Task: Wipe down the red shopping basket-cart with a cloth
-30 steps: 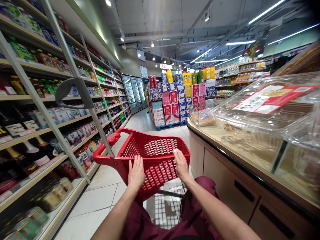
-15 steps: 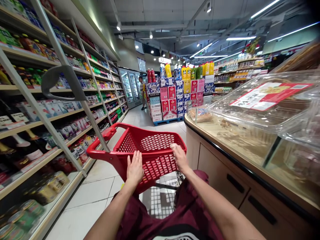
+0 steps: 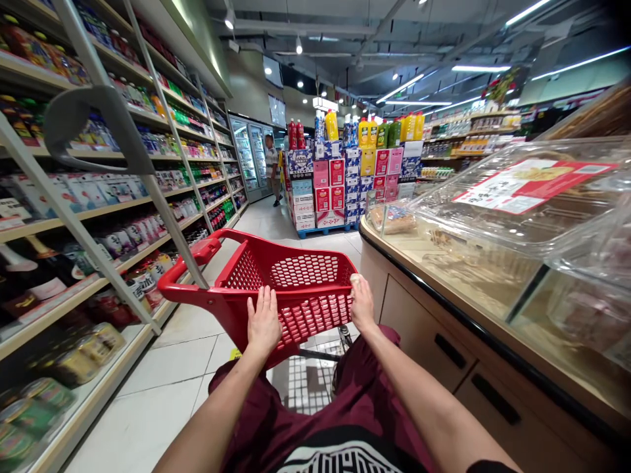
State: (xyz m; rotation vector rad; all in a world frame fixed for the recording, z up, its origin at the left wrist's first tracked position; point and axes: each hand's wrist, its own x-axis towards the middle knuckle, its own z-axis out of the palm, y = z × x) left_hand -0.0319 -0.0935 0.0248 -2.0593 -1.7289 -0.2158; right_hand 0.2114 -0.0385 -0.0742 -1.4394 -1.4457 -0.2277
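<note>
A red plastic shopping cart [image 3: 231,314] stands crosswise in front of me, its perforated basket showing no goods inside. My left hand [image 3: 265,323] lies flat against the near side of the basket, fingers stretched out and pointing up. At the basket's right end is my right hand [image 3: 363,303], its fingers curled in at the corner. Something small and whitish shows at those fingertips, too small to name. Whether the right hand also grips the rim is hard to see.
Drink shelves [image 3: 128,263] line the left, with a grey loop handle on a metal pole [image 3: 98,131] before them. A display counter [image 3: 419,282] with clear food boxes [image 3: 522,190] borders the right. Ahead stand stacked drink cartons [image 3: 329,190] and a person [image 3: 271,167].
The cart has shifted left and slightly up in view. My right hand has moved right, to the basket's end corner. My left hand stays flat on the basket's side.
</note>
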